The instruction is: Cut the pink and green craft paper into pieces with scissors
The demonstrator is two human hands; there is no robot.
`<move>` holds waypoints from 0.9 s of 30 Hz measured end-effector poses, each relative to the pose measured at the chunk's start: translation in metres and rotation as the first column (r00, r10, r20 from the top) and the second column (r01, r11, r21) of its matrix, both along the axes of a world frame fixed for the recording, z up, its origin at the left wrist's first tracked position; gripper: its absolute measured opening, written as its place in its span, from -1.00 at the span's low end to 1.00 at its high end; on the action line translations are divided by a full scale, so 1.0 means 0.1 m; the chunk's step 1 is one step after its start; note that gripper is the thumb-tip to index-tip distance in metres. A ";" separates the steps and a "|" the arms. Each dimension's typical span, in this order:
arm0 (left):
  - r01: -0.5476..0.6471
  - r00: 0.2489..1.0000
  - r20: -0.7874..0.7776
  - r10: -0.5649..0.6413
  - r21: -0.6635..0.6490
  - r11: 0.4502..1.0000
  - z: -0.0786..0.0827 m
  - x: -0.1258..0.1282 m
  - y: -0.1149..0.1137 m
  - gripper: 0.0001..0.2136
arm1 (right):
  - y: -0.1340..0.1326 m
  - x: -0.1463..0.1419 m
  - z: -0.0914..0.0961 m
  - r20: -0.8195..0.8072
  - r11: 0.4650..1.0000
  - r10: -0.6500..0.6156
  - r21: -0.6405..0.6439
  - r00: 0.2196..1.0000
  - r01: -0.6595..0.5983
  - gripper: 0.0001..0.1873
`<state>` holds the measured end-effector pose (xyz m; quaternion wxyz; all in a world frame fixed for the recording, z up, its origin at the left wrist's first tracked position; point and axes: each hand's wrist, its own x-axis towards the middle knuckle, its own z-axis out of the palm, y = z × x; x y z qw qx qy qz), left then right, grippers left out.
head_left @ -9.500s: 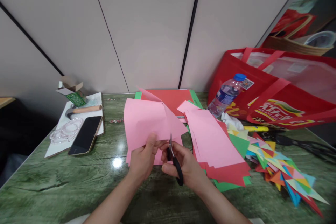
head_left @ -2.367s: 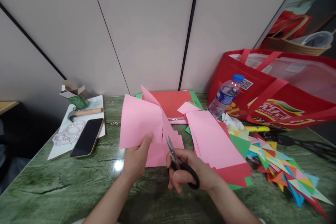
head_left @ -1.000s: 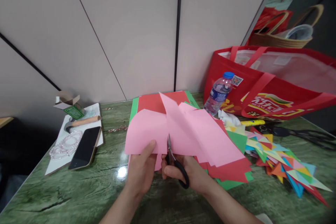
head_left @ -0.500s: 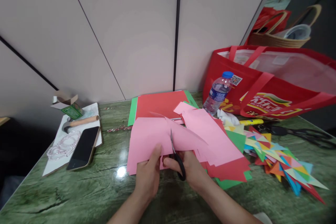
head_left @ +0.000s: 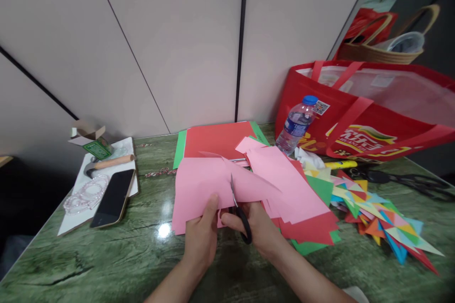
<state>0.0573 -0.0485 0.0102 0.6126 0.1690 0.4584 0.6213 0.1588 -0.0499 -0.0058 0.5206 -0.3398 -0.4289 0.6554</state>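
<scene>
My left hand (head_left: 202,232) pinches the lower edge of a pink paper sheet (head_left: 197,184), thumb on top. Black-handled scissors (head_left: 242,225) are in my right hand (head_left: 259,227), with fingers wrapped round the handles. Their blade points away from me over the sheet, and the paper right of it lifts as a separate flap. Whether the blades are fully closed I cannot tell. Right of the sheet lies a stack of pink paper (head_left: 289,184) on top of red paper (head_left: 313,227). Behind it rests a larger red sheet (head_left: 218,139) with green edges showing.
A phone (head_left: 113,199), bead strings (head_left: 88,194), a wooden-handled tool (head_left: 110,162) and a small green box (head_left: 97,147) are at the left. To the right are a water bottle (head_left: 295,125), a red bag (head_left: 320,104), folded colored paper pieces (head_left: 384,218) and other black scissors (head_left: 408,180).
Hardly anything differs. The view has shifted very slightly, and both hands keep their hold on the paper and the scissors.
</scene>
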 end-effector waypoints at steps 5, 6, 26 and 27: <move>-0.014 1.000 0.023 0.015 -0.013 1.000 -0.01 0.01 0.00 -0.65 | 0.00 -0.01 -0.01 -0.001 1.000 0.003 0.007 1.000 -0.003 -0.60; -0.020 0.999 0.030 0.020 -0.011 1.000 -0.01 0.01 0.00 -0.65 | 0.00 0.00 -0.01 0.012 1.000 0.010 0.003 1.000 -0.010 -0.62; -0.031 0.999 -0.036 0.031 0.008 0.999 -0.03 0.00 0.00 -0.73 | 0.02 0.01 -0.03 0.094 0.999 -0.007 -0.049 0.996 0.012 -0.65; -0.039 0.999 -0.037 0.039 0.015 0.999 -0.03 0.00 0.00 -0.75 | 0.02 0.01 -0.03 0.102 0.999 -0.001 -0.053 0.995 0.007 -0.65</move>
